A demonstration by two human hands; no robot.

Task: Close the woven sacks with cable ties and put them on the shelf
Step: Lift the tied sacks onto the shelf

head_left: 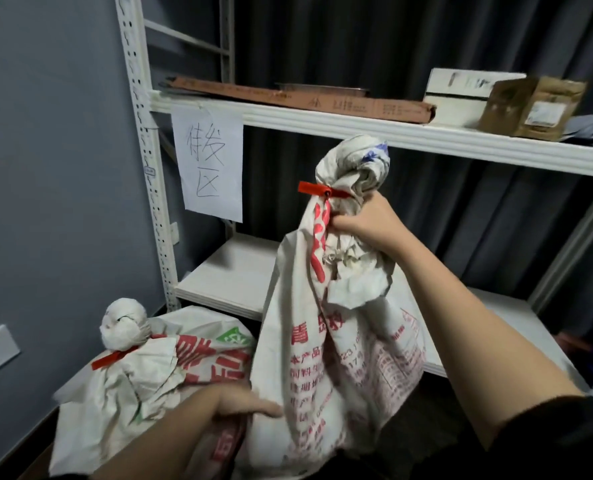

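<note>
- My right hand (364, 226) grips the held sack (336, 327) at its neck, below the red cable tie (322, 192); the neck may slip free.
- My left hand (239, 407), fingers extended, steadies its 7 o'clock corner; the sack could swing.
- The lower shelf (232, 271) lies at 10 o'clock; its edge might snag.

1. Right arm reaches up and forward from lower right; forearm bare, dark sleeve at the elbow.
2. Right hand (367, 226) raised, fingers curled tight round the gathered neck of a sack (340, 341).
3. Left forearm enters from the bottom edge, low.
4. Left hand (239, 405) lies against the sack's lower side, fingers extended.
</note>
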